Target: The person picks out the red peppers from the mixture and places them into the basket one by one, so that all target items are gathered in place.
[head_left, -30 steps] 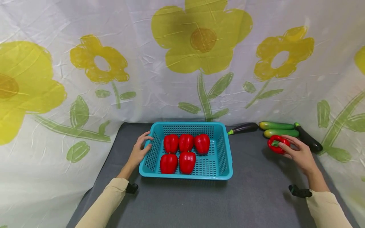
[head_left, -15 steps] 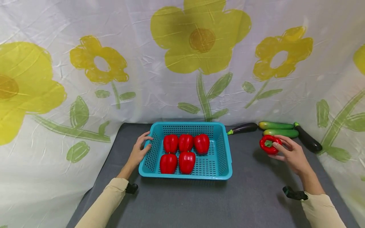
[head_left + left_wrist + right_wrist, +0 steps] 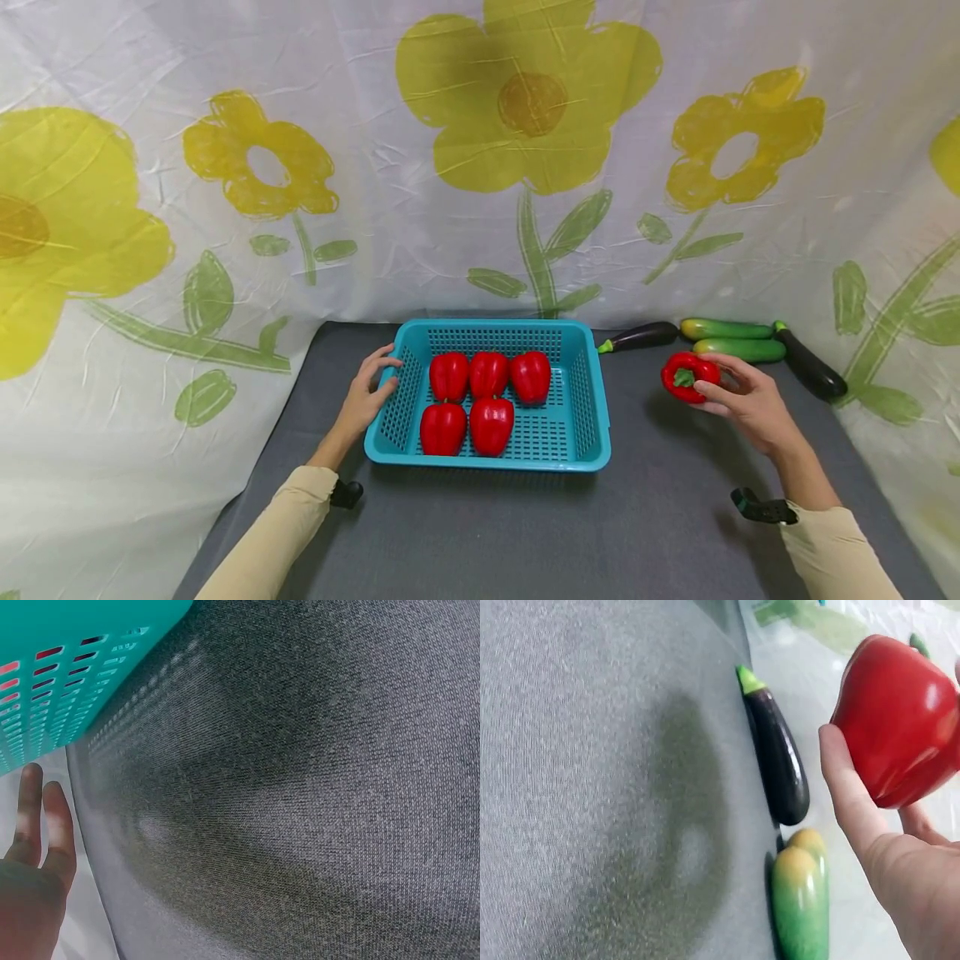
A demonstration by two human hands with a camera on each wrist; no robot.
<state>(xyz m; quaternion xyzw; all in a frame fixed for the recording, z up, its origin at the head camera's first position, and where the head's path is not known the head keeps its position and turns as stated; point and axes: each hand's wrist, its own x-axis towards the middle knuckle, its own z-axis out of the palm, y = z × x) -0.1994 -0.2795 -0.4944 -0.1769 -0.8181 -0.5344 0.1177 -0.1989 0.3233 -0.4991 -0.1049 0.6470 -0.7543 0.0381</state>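
Observation:
In the head view a blue perforated plastic basket (image 3: 491, 465) stands on the dark cloth, with several red bell peppers (image 3: 492, 426) inside. My left hand (image 3: 366, 393) rests at the basket's left rim, fingertips over the edge; the left wrist view shows two fairly straight fingers (image 3: 60, 829) by the basket wall (image 3: 112, 645). Off to the right, my right hand (image 3: 750, 406) holds another red bell pepper (image 3: 678, 379) above the cloth, thumb and fingers around it, its green stem facing the basket side. In the right wrist view this bell pepper (image 3: 900, 724) sits raised between the fingers.
Along the back right lie an eggplant (image 3: 645, 336), two green-yellow zucchinis (image 3: 738, 350) and a second eggplant (image 3: 810, 364). A white curtain (image 3: 360, 208) with yellow flowers hangs behind the table. Dark cloth (image 3: 525, 533) stretches in front of the basket.
My right hand has carried the bell pepper leftward, from beside the zucchinis toward the basket. The left hand, the basket and the peppers in it have stayed put.

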